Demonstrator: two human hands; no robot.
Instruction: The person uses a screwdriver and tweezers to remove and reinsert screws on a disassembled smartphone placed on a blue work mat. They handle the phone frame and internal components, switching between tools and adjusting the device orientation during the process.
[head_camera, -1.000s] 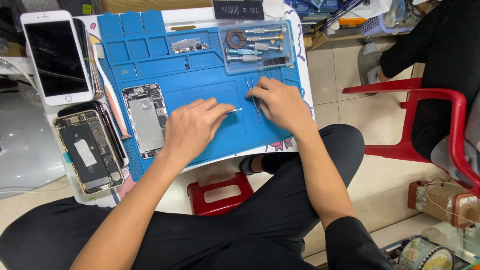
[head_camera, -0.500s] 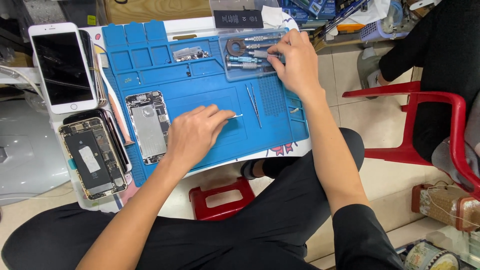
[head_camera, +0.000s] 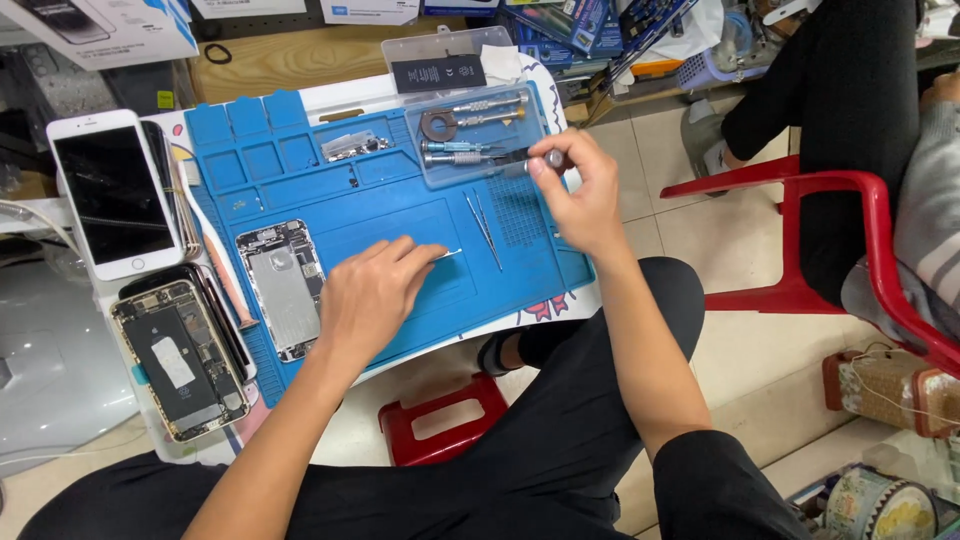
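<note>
A blue repair mat (head_camera: 390, 215) covers a small table. My left hand (head_camera: 375, 295) rests on the mat, its fingertips pinching a thin pale strip (head_camera: 448, 254). My right hand (head_camera: 580, 195) grips a small dark screwdriver with a silver cap (head_camera: 535, 160) at the edge of a clear plastic tool tray (head_camera: 465, 135), which holds several more drivers and a round tool. Metal tweezers (head_camera: 485, 230) lie on the mat between my hands. An empty phone housing (head_camera: 285, 285) lies left of my left hand.
An opened phone with its battery showing (head_camera: 180, 360) and a white phone with a dark screen (head_camera: 115, 195) lie at the left. A red stool (head_camera: 440, 430) stands under the table. Another person in dark trousers sits on a red plastic chair (head_camera: 800, 185) at the right.
My right hand has travelled from the mat's middle up to the tool tray and taken hold of a screwdriver. My left hand has stayed on the strip.
</note>
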